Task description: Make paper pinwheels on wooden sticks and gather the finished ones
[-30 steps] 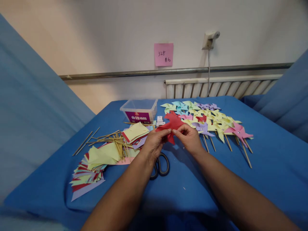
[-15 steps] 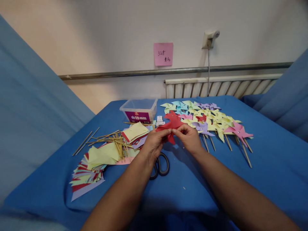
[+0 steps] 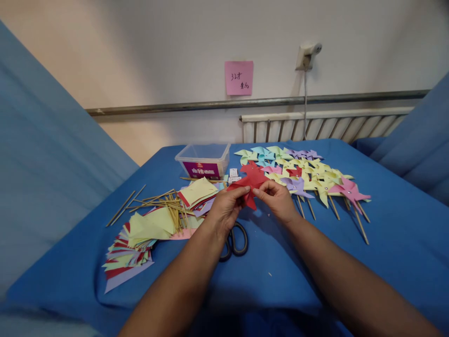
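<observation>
A red paper pinwheel is held between my two hands above the middle of the table. My left hand pinches its left side, thumb at the centre and fingers behind it. From the right, my right hand grips near the centre with thumb and forefinger; whether a pin is between them is too small to tell. Another red pinwheel seems to lie just behind the held one. Black-handled scissors lie below my left hand, their blades hidden by the hand and forearm.
Finished pinwheels on sticks cover the back right. Wooden sticks and coloured paper sheets lie at left, near a stack of paper squares. A clear plastic box and small white boxes stand behind.
My right thumb has drawn slightly away from my left thumb at the pinwheel's centre. The pinwheel stays in both hands in nearly the same place.
</observation>
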`<state>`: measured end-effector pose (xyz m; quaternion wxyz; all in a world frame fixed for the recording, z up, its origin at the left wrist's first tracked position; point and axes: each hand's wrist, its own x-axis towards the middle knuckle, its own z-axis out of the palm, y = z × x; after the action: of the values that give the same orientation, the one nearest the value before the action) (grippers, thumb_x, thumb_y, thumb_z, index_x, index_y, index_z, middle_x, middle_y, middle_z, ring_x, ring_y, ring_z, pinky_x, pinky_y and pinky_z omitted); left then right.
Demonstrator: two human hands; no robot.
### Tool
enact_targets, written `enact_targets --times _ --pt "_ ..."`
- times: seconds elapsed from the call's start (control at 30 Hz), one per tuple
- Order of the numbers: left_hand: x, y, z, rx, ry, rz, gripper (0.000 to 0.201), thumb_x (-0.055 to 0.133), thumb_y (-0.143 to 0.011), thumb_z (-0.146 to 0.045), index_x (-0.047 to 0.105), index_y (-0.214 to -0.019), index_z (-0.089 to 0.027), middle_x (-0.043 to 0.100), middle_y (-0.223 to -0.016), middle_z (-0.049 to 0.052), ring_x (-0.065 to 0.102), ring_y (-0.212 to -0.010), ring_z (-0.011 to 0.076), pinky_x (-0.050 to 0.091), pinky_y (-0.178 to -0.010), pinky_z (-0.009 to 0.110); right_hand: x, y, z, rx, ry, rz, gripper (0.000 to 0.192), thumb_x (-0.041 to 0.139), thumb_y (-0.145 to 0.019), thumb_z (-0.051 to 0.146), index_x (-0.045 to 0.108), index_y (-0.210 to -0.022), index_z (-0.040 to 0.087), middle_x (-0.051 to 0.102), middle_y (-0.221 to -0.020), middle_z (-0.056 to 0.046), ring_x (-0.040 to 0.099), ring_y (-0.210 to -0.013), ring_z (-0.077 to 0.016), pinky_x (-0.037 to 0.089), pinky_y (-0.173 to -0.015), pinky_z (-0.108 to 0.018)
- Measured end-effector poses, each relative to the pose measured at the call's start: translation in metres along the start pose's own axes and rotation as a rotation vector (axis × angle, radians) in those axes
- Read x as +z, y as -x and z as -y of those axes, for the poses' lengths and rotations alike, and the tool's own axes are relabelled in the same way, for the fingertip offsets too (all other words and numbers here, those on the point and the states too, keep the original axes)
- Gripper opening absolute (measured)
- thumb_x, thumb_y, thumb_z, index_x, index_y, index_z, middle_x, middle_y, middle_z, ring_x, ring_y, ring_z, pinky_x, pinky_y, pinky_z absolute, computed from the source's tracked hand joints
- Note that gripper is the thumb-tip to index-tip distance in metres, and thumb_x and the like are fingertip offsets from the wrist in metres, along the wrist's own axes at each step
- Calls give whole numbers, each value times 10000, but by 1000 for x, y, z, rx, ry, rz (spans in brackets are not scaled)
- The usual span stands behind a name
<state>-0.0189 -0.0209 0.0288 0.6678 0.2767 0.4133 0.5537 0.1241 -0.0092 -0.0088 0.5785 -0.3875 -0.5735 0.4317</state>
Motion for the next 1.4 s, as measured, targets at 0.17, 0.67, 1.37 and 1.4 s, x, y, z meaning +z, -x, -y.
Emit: enact_targets --times 0.17,0.67,1.37,1.4 --pt "1 0 -1 -26 28 -18 223 809 -531 -96 664 -699 -103 659 -630 17 590 -559 99 479 -586 218 0 1 4 7 -24 43 324 744 -698 457 561 -630 199 540 -592 30 460 -563 -113 380 -529 -247" --pt "3 5 -6 -67 56 16 211 798 -563 -71 668 -725 -108 665 -637 24 593 -558 103 480 -592 224 -1 0 3 43 -141 46 318 762 -682 449 565 -641 203 501 -593 42 418 -557 -104 348 -516 -239" --pt "3 5 0 32 -86 7 365 865 -513 -192 725 -839 -106 711 -698 54 628 -605 137 495 -634 250 -3 -3 0 3 7 -20 320 756 -684 453 579 -613 196 557 -587 27 459 -550 -110 367 -528 -246" --pt "3 5 0 32 -88 3 358 862 -517 -188 725 -837 -106 709 -692 52 626 -601 136 493 -631 250 -3 -3 0 1 8 -21 316 756 -685 449 579 -615 197 558 -589 24 460 -552 -112 368 -529 -247"
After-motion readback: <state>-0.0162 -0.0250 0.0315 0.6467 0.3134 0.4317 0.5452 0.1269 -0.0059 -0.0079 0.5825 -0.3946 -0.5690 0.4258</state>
